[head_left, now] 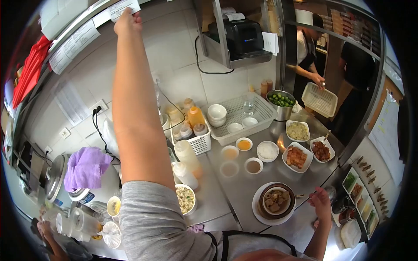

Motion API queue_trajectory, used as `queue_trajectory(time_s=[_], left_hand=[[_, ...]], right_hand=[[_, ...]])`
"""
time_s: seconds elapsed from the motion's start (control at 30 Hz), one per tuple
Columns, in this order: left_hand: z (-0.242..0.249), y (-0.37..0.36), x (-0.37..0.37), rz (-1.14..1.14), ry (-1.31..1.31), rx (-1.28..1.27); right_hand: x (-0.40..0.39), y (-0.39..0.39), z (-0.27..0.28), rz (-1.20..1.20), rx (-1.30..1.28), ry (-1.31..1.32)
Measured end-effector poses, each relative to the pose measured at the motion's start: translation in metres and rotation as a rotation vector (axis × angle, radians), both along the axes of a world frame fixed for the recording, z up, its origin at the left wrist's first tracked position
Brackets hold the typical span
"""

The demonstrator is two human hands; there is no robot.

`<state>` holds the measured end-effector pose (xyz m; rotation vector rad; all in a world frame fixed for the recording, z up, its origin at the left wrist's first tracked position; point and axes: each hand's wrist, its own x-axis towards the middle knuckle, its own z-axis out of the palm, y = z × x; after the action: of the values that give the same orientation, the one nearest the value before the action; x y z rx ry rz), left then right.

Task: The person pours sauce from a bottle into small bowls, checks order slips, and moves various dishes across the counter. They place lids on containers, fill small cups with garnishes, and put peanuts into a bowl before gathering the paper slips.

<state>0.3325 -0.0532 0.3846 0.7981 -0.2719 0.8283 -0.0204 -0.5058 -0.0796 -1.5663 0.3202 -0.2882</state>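
My left hand [128,21] is raised to the rail at the upper left, its fingers closed on a white paper ticket [124,8]. More printed tickets [74,47] hang along the same rail. Low on the right, my right hand [321,199] is over the steel counter with its fingers partly curled; whether it holds anything is unclear. Just left of it, a dark-rimmed bowl of food [277,201] rests on a white plate [257,213]. Dishes of meat [296,157] and small bowls of sauce [253,165] stand behind the bowl.
Squeeze bottles [185,153] and a white basket [199,145] stand mid-counter. Behind are a grey crate [226,135] and a pot of green limes [281,102]. A printer [241,37] hangs above. Beyond the opening, a person [307,52] holds a tray [319,100]. Another person's hand [45,228] is lower left.
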Motion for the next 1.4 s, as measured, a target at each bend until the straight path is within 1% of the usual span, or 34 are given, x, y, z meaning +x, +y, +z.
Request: queue_trajectory(time_s=[0.07, 0.17, 0.27, 0.4, 0.47, 0.57, 0.67, 0.7, 0.8, 0.87, 0.93, 0.97, 1.07, 1.13, 1.2, 1.33, 1.37, 1.4], left_hand=[[-0.001, -0.006, 0.006, -0.010, -0.004, 0.032], [-0.002, -0.028, 0.004, -0.060, 0.058, 0.072], [0.008, -0.025, 0.043, -0.124, 0.068, 0.071], [0.009, -0.043, 0.035, -0.072, 0.099, 0.032], [0.008, -0.039, 0.030, -0.075, 0.128, 0.051], [-0.002, -0.029, 0.004, -0.026, 0.190, 0.038], [-0.027, -0.019, -0.008, -0.116, 0.066, 0.079], [-0.037, -0.027, -0.014, -0.079, 0.074, 0.112], [-0.070, -0.061, -0.003, -0.139, 0.070, 0.555], [-0.091, -0.102, -0.008, -0.234, 0.037, 0.901], [-0.103, -0.145, 0.003, -0.308, 0.085, 1.002], [-0.108, -0.165, 0.015, -0.242, 0.064, 1.004], [-0.106, -0.199, 0.083, 0.449, -0.113, 1.228], [-0.097, -0.212, 0.102, 0.661, -0.103, 1.188], [-0.086, -0.224, 0.132, 0.848, 0.056, 1.301], [-0.053, -0.215, 0.215, 0.569, 0.464, 1.455], [-0.052, -0.210, 0.244, 0.376, 0.430, 1.190], [-0.059, -0.215, 0.252, 0.187, 0.397, 0.915]], right_hand=[[-0.002, 0.001, 0.001, 0.007, -0.023, -0.001], [-0.011, 0.006, 0.009, -0.023, -0.031, 0.024], [-0.019, 0.009, 0.013, -0.049, -0.008, 0.035], [-0.028, 0.010, 0.013, -0.087, 0.042, 0.060], [-0.031, 0.011, 0.013, -0.097, 0.040, 0.072], [-0.031, 0.011, 0.012, -0.083, 0.029, 0.059], [-0.026, 0.010, 0.011, -0.031, 0.005, 0.017], [-0.024, 0.012, 0.015, -0.024, -0.002, 0.011], [-0.021, 0.019, 0.033, 0.014, 0.010, -0.003], [-0.015, 0.021, 0.043, 0.049, 0.011, -0.015], [-0.013, 0.020, 0.051, 0.073, 0.000, -0.018], [-0.012, 0.019, 0.052, 0.081, 0.001, -0.036], [-0.013, 0.011, 0.054, 0.089, -0.020, -0.051], [-0.018, 0.002, 0.060, 0.083, -0.069, -0.020], [-0.024, -0.011, 0.066, 0.035, -0.070, 0.031], [-0.036, -0.032, 0.071, -0.077, -0.080, 0.109], [-0.039, -0.035, 0.071, -0.100, -0.055, 0.135], [-0.040, -0.038, 0.070, -0.104, -0.070, 0.165]])
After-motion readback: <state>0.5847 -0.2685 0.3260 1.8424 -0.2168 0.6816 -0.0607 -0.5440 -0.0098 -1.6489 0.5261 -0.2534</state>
